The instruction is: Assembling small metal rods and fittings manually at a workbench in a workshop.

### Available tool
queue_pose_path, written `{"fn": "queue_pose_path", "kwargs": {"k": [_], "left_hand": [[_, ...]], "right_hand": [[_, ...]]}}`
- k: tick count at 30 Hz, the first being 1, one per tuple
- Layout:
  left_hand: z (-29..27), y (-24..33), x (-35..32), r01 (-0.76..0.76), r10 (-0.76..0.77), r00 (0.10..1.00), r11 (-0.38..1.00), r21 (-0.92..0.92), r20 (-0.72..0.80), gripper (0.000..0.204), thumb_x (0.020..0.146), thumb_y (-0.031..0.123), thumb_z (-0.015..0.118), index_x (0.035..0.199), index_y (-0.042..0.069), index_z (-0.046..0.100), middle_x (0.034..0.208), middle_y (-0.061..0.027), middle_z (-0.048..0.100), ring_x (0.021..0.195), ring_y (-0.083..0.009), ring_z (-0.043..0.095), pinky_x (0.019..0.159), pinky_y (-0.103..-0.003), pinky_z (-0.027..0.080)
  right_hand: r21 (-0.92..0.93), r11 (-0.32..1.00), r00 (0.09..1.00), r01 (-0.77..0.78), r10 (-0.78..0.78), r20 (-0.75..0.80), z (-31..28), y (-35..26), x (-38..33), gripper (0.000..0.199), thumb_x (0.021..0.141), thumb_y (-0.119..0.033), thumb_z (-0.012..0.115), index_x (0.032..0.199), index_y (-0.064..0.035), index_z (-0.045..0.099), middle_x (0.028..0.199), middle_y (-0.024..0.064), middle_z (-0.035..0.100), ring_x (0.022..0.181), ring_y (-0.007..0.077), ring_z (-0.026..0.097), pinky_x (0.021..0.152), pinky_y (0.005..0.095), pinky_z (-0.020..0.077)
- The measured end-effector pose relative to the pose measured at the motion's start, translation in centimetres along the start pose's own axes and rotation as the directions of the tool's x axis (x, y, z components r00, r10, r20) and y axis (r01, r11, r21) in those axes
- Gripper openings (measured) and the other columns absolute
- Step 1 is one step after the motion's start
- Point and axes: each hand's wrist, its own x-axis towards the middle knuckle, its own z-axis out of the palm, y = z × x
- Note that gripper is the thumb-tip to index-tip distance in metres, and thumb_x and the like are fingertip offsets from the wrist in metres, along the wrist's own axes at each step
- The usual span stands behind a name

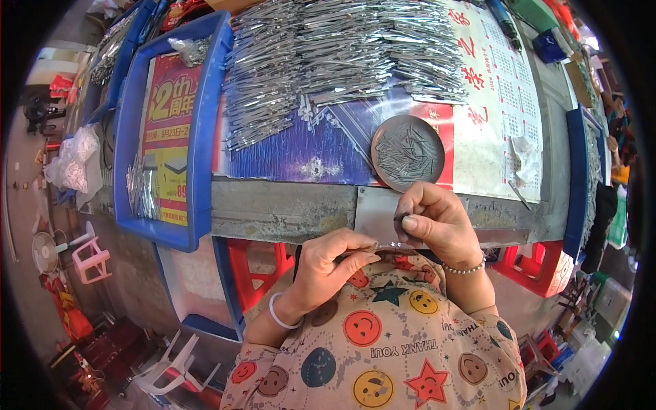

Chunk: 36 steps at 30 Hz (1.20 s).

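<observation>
My left hand (335, 263), with a white bangle at the wrist, is closed in a pinch over my lap at the table's front edge. A thin shiny metal strip (391, 244) runs from its fingertips towards my right hand (441, 222). That hand, wearing a beaded bracelet, pinches the strip's other end; its thumb and fingertips look darkened and cover whatever else is there. Just beyond my right hand stands a round brown dish (408, 121) with many small grey metal pins (410, 154) in it.
Rows of long metal strips (342, 51) cover the table's far side on printed sheets. To the left, a blue tray (201, 147) holds several strips and a plastic bag (190, 51). Another blue tray (577, 181) stands at the right edge. Red stools (256, 270) are below the table.
</observation>
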Motion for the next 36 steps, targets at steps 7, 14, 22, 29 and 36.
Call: {"fn": "queue_pose_path", "kwargs": {"k": [7, 14, 22, 29, 36], "left_hand": [[-0.5, -0.7, -0.3, -0.059, 0.06, 0.997, 0.998, -0.029, 0.05, 0.013, 0.083, 0.001, 0.069, 0.095, -0.001, 0.065, 0.085, -0.0102, 0.066, 0.071, -0.0149, 0.065, 0.062, -0.026, 0.05], [-0.5, -0.6, -0.2, -0.08, 0.081, 0.997, 0.996, -0.025, 0.018, 0.013, 0.08, -0.001, 0.07, 0.092, -0.001, 0.065, 0.082, -0.0102, 0.065, 0.07, -0.0165, 0.064, 0.061, -0.026, 0.049], [-0.3, -0.8, -0.2, -0.08, 0.08, 0.997, 0.997, -0.014, 0.004, 0.014, 0.079, -0.002, 0.07, 0.092, 0.001, 0.065, 0.081, -0.0094, 0.065, 0.069, -0.0171, 0.063, 0.061, -0.027, 0.049], [-0.5, -0.2, -0.1, -0.147, 0.154, 0.988, 0.971, 0.188, -0.02, 0.016, 0.076, -0.004, 0.072, 0.09, -0.001, 0.066, 0.079, -0.0104, 0.065, 0.069, -0.0186, 0.062, 0.061, -0.028, 0.048], [-0.6, -0.3, -0.7, -0.201, 0.2, 0.979, 0.903, 0.379, 0.043, 0.018, 0.075, -0.003, 0.073, 0.09, 0.002, 0.065, 0.079, -0.0088, 0.064, 0.07, -0.0212, 0.063, 0.06, -0.03, 0.049]], "right_hand": [[-0.124, 0.992, 0.996, -0.02, 0.03, 0.083, 0.5, -1.2, -1.5, 0.011, 0.088, 0.0, 0.062, 0.099, 0.0012, 0.062, 0.096, 0.0024, 0.062, 0.087, 0.0079, 0.058, 0.077, 0.0218, 0.0477], [-0.097, 0.995, 0.996, 0.022, -0.013, 0.089, 0.3, -0.5, -1.9, 0.015, 0.083, 0.004, 0.06, 0.097, 0.0009, 0.056, 0.089, 0.0006, 0.056, 0.083, 0.0058, 0.053, 0.073, 0.0208, 0.0449], [-0.117, 0.993, 0.997, 0.007, 0.003, 0.082, 0.6, -0.8, -1.9, 0.016, 0.079, 0.006, 0.056, 0.093, -0.0008, 0.052, 0.085, -0.0011, 0.052, 0.078, 0.0052, 0.05, 0.071, 0.0211, 0.0433], [-0.108, 0.99, 0.994, -0.09, 0.096, 0.046, 0.6, -1.0, -1.8, 0.016, 0.077, 0.007, 0.058, 0.085, -0.0018, 0.047, 0.078, 0.0046, 0.051, 0.072, 0.0111, 0.05, 0.063, 0.0239, 0.0398], [-0.54, 0.841, 0.985, 0.02, 0.076, 0.155, 0.2, 0.1, -2.1, 0.013, 0.081, 0.002, 0.054, 0.09, -0.0004, 0.046, 0.068, -0.0001, 0.047, 0.062, 0.0073, 0.041, 0.055, 0.0258, 0.0371]]}}
